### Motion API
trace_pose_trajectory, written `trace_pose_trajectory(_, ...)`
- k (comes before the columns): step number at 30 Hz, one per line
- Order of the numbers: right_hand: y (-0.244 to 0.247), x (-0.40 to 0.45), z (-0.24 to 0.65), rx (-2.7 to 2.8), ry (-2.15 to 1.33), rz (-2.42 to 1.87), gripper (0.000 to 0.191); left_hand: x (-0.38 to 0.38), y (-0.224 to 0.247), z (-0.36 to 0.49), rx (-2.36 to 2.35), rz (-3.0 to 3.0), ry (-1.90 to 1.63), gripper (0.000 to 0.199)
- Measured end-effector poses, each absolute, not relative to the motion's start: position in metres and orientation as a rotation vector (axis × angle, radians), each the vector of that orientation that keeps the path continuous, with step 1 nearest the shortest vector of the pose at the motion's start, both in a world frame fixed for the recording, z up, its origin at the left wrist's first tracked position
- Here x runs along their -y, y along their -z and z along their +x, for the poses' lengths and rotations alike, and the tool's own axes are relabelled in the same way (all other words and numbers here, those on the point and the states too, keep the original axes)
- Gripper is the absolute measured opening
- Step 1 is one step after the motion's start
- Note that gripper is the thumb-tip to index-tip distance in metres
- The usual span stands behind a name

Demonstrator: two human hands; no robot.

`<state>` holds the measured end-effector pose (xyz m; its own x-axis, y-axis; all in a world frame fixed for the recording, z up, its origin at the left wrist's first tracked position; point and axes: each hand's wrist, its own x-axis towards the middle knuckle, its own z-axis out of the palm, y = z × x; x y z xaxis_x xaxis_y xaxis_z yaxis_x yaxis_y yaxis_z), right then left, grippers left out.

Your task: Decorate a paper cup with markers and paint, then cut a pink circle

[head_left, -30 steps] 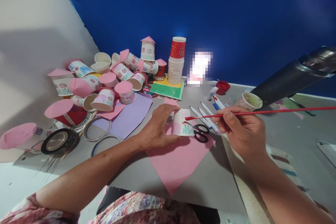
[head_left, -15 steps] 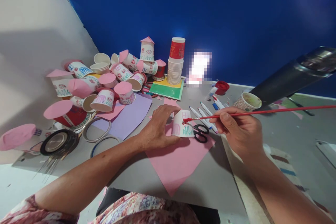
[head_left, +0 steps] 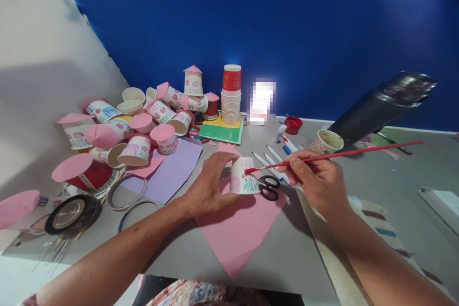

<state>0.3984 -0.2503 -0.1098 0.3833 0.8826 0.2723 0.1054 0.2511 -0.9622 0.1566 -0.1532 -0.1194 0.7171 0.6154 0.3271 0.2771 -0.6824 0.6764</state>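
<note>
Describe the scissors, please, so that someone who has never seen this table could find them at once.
On the grey table, find the large pink sheet. Near its right corner, just right of the white cup held in the left hand, lie the scissors. Their black finger loops set them apart from the white markers beyond.

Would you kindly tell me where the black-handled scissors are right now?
In the head view, the scissors lie a little right of centre, just right of the white paper cup in the left hand, at the pink sheet's edge.
</note>
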Motion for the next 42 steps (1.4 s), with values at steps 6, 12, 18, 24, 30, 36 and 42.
trace_pose_trajectory(6, 0.1077, 0.2491, 0.4018, 1.022, -0.679, -1.193, 0.027, 0.1527, 0.1208, 0.1562, -0.673, 2.323, -0.733, 0.065)
trace_pose_trajectory(12, 0.1059, 0.2483, 0.4046, 1.017, -0.685, -1.157, 0.024, 0.1526, 0.1229, 0.1570, -0.663, 2.351, -0.766, 0.064)
trace_pose_trajectory(18, 0.1052, 0.2491, 0.4037, 1.019, -0.689, -1.162, 0.026, 0.1517, 0.1233, 0.1578, -0.674, 2.360, -0.769, 0.067)
trace_pose_trajectory(24, 0.1071, 0.2503, 0.4023, 1.030, -0.716, -1.144, 0.022, 0.1524, 0.1220, 0.1581, -0.662, 2.354, -0.772, 0.067)
trace_pose_trajectory(30, 0.1081, 0.2504, 0.4017, 1.075, -0.716, -1.135, 0.023, 0.1520, 0.1247, 0.1568, -0.661, 2.355, -0.754, 0.070)
trace_pose_trajectory(36, 0.1102, 0.2499, 0.4037, 1.068, -0.696, -1.160, 0.020, 0.1514, 0.1252, 0.1568, -0.659, 2.354, -0.754, 0.070)
trace_pose_trajectory(42, 0.1116, 0.2504, 0.4039, 1.072, -0.704, -1.147, 0.019, 0.1514, 0.1252, 0.1579, -0.643, 2.353, -0.774, 0.067)
